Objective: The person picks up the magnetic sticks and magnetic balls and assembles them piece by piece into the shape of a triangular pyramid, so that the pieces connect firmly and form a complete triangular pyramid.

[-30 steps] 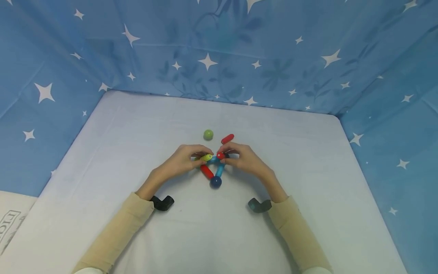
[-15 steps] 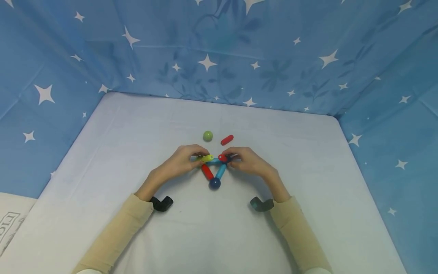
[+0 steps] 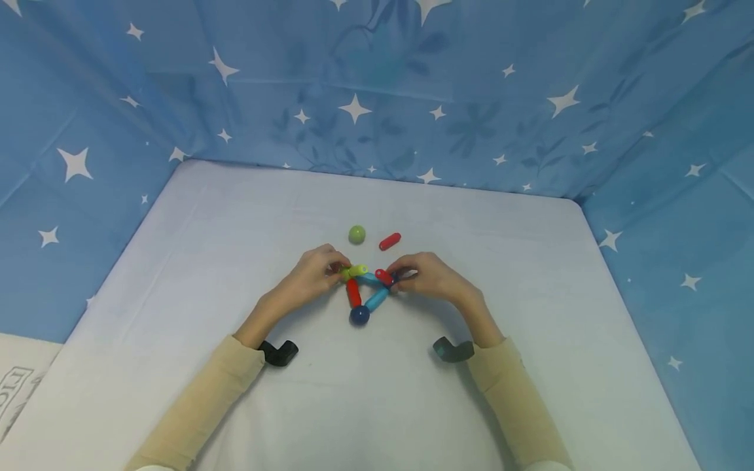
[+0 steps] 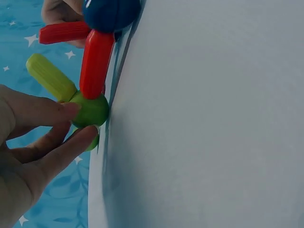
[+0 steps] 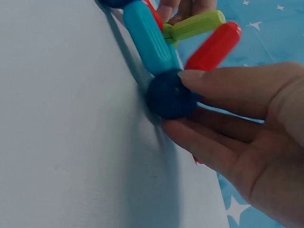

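Observation:
A triangle of toy rods and balls lies on the white table (image 3: 365,405). Its sides are a red rod (image 3: 353,293) and two light blue rods, one in front (image 3: 377,299) and one at the back. A dark blue ball (image 3: 360,315) makes the near corner. My left hand (image 3: 309,278) pinches the green ball (image 4: 92,111) at the left corner, from which a yellow-green rod (image 4: 51,76) slants up. At the right corner, my right hand (image 3: 432,278) pinches another dark blue ball (image 5: 171,99); a second red rod (image 5: 216,45) rises from it.
Beyond the triangle lie a loose green ball (image 3: 357,235) and a loose red rod (image 3: 390,241). Black bent pieces (image 3: 279,353) stick out by both wrists. A blue star-patterned curtain (image 3: 377,78) borders the table's back and sides.
My right hand has moved slightly nearer and right, from around the red rod to the blue ball below it. The triangle has turned a little, its near corner shifting left.

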`<control>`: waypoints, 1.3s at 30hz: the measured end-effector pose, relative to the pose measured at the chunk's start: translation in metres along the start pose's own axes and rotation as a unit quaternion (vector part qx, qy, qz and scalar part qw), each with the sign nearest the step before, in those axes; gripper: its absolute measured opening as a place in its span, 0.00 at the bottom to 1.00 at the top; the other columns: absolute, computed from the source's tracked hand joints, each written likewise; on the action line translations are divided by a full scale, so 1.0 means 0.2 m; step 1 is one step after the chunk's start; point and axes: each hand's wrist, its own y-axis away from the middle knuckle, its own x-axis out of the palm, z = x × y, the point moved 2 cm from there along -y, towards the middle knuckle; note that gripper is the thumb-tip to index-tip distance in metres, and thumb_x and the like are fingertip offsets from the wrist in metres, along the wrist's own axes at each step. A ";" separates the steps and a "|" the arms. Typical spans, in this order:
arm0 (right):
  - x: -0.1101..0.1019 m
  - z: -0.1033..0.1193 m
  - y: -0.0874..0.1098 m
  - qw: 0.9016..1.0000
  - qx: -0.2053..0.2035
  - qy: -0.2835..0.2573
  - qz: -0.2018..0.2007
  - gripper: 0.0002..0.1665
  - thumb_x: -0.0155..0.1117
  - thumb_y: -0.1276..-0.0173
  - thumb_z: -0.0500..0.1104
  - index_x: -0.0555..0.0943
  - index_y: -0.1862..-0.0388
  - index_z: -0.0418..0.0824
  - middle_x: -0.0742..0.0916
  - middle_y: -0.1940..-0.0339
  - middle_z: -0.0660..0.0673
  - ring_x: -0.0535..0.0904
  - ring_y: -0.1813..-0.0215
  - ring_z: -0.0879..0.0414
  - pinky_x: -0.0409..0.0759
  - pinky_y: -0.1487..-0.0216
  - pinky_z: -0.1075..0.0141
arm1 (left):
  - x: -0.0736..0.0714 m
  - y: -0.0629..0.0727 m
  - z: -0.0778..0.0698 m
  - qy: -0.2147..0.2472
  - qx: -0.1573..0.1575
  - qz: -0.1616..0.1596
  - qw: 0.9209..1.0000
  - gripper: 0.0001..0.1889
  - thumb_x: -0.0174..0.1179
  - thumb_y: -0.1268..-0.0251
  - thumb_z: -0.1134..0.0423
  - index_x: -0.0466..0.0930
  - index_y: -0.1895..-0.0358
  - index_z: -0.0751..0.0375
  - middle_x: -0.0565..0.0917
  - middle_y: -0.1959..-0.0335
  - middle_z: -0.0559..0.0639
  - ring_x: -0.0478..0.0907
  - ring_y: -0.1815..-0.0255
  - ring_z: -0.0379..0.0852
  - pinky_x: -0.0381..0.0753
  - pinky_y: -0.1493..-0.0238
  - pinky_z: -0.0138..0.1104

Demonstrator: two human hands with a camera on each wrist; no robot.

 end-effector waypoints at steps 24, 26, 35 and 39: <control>0.06 0.06 -0.02 0.998 -0.046 -0.041 0.017 0.11 0.65 0.29 0.33 0.86 0.50 0.41 0.90 0.55 0.48 0.84 0.56 0.55 0.85 0.50 0.63 | 0.06 0.01 -0.03 0.067 0.021 0.047 0.996 0.20 0.65 0.35 0.75 0.81 0.40 0.65 0.84 0.46 0.56 0.84 0.45 0.53 0.84 0.40 0.44; 0.06 0.05 -0.03 0.998 -0.048 -0.029 -0.025 0.10 0.65 0.30 0.33 0.85 0.52 0.41 0.89 0.56 0.48 0.83 0.55 0.55 0.84 0.49 0.62 | 0.07 0.01 -0.03 0.063 0.029 0.054 0.996 0.20 0.67 0.36 0.75 0.81 0.40 0.65 0.85 0.46 0.56 0.84 0.46 0.53 0.84 0.41 0.44; 0.08 0.05 -0.04 0.993 -0.096 -0.041 -0.048 0.24 0.67 0.33 0.29 0.82 0.38 0.38 0.86 0.41 0.42 0.83 0.41 0.46 0.83 0.37 0.53 | 0.09 0.01 -0.02 0.051 0.042 0.060 0.996 0.19 0.66 0.36 0.76 0.81 0.41 0.65 0.85 0.47 0.56 0.85 0.47 0.52 0.85 0.43 0.43; 0.09 0.04 -0.04 0.993 -0.097 -0.052 -0.038 0.23 0.66 0.31 0.29 0.83 0.38 0.38 0.87 0.41 0.42 0.82 0.37 0.47 0.82 0.36 0.53 | 0.09 0.00 -0.02 0.053 0.037 0.066 0.996 0.19 0.65 0.35 0.76 0.81 0.40 0.64 0.85 0.46 0.55 0.85 0.47 0.51 0.85 0.43 0.42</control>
